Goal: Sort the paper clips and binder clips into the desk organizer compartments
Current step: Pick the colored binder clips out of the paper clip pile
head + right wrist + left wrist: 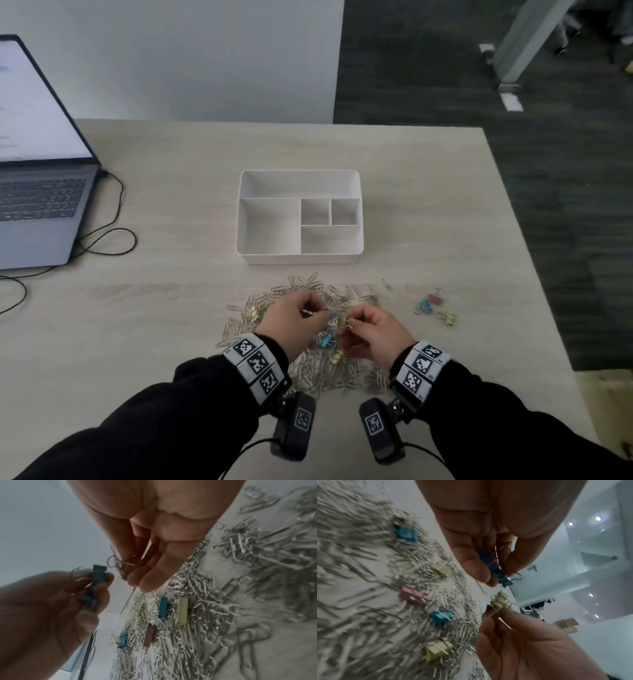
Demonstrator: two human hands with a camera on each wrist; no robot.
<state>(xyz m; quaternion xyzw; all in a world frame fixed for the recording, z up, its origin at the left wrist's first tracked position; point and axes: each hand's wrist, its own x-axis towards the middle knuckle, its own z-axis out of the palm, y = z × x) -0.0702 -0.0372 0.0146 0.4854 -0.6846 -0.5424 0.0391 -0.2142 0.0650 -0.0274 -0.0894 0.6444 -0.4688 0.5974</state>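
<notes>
Just below the middle of the head view, both hands hover close together over a wide heap of silver paper clips (318, 370) spread on the pale wooden table (171, 308). The left hand (294, 325) pinches blue binder clips (494, 566) between thumb and fingertips – the left wrist view shows a darker blue one and a teal one stacked in that pinch, their wire handles poking out. The right hand (373, 332) grips a yellow binder clip (500, 600) with a dark reddish one (489, 611) just beneath it, fingers curled round both. More binder clips lie loose in the heap: teal, pink and yellow ones, half buried among the paper clips. At the right of the head view, well apart from the heap, three binder clips (433, 306) – pink, blue and yellow – sit together on bare table. The white desk organizer (298, 255) stands at the centre of the frame, above the heap, with one long compartment across its top, a large one at lower left, two small squares and a wide one at lower right. An open laptop (41, 192) sits at the left edge, its black cable (113, 236) looping over the table.
</notes>
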